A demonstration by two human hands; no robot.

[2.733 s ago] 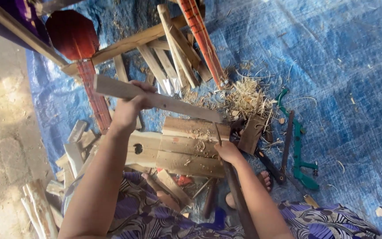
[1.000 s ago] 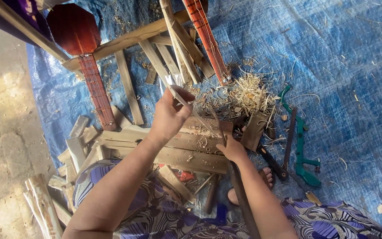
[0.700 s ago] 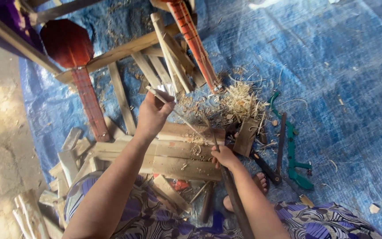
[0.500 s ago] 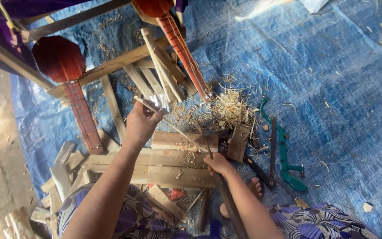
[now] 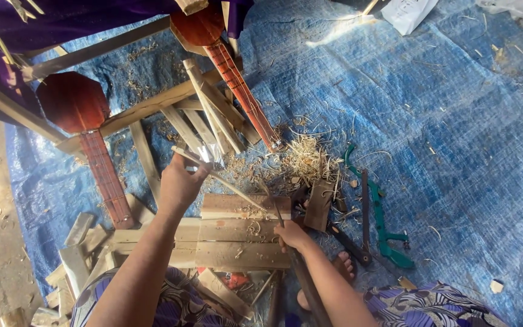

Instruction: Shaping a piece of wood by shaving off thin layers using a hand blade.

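Slanting from left grip [image 5: 180,181]: thin stick [image 5: 225,180]

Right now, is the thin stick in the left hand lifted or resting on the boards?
Resting: left hand holds one end raised; the thin stick slants down onto the boards.

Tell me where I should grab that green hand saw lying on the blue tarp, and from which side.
Take the green saw by its handle at the near end, probably coming from above on the right. It lies flat on the tarp, handle toward the person, and that side looks open. A dark bar lies close along its left, and the right hand works there.
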